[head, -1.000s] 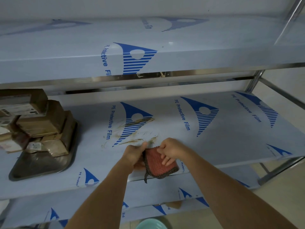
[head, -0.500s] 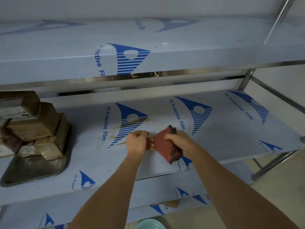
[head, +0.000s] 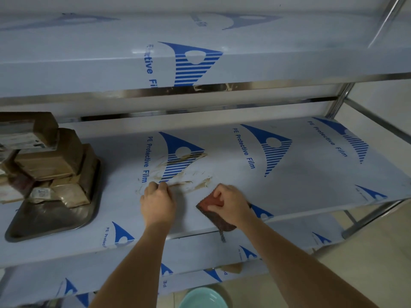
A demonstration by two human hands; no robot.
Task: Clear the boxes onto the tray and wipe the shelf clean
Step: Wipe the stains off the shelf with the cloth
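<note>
Looks like a storeroom or back room of a commercial kitchen. Stainless steel rack shelving (head: 289, 196) in several tiers, still covered in blue-printed "PE Protective Film" (head: 243, 147), with bare steel posts (head: 340, 101) well right of the fingers. Far left of the fingers, a metal tray (head: 55, 218) stacked with brown cardboard boxes (head: 49, 161); pale tiled floor (head: 367, 252) below.

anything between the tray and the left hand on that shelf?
Head view: only bare film-covered shelf between the tray and the left hand; the brown smears lie beyond the hand.
</note>
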